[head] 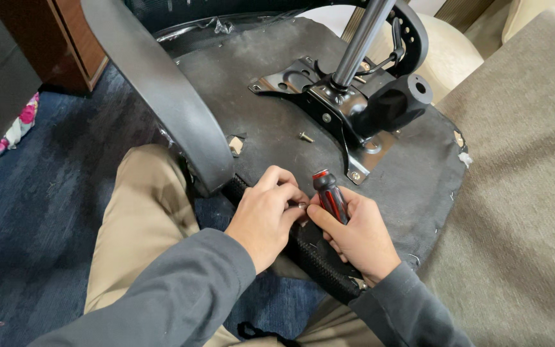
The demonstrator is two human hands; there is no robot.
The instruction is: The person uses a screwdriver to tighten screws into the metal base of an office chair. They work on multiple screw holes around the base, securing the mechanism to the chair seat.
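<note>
Head view looks down on an office chair turned over across the person's lap, its seat underside (271,122) filling the middle of the frame. At far left lie blue carpet (40,193) and a corner of wooden furniture (75,38); the black armrest (162,90) sweeps down from the upper left to the lower centre, over a tan trouser leg (136,218). Just right of the armrest's foot, the left hand (264,215) has its fingers pinched together on a small silvery piece, seemingly a screw (301,205), at the seat's near edge. Touching it on the right, the right hand (354,234) is clamped around a red-and-black screwdriver (329,193), handle up; its tip is hidden behind the fingers. Above them a loose screw (305,136) lies on the fabric, well apart from both hands, and a small torn hole (236,144) shows beside the armrest. Further right sit the metal mounting plate (329,109), the gas column (361,38) rising to the top edge, and a black knob (396,99). A beige sofa (521,205) fills the right side. The step in hand looks like seating a screw on the driver's tip or at the armrest's mount. The next move would call for keeping screw and tip in line and finding the hole squarely before any turn.
</note>
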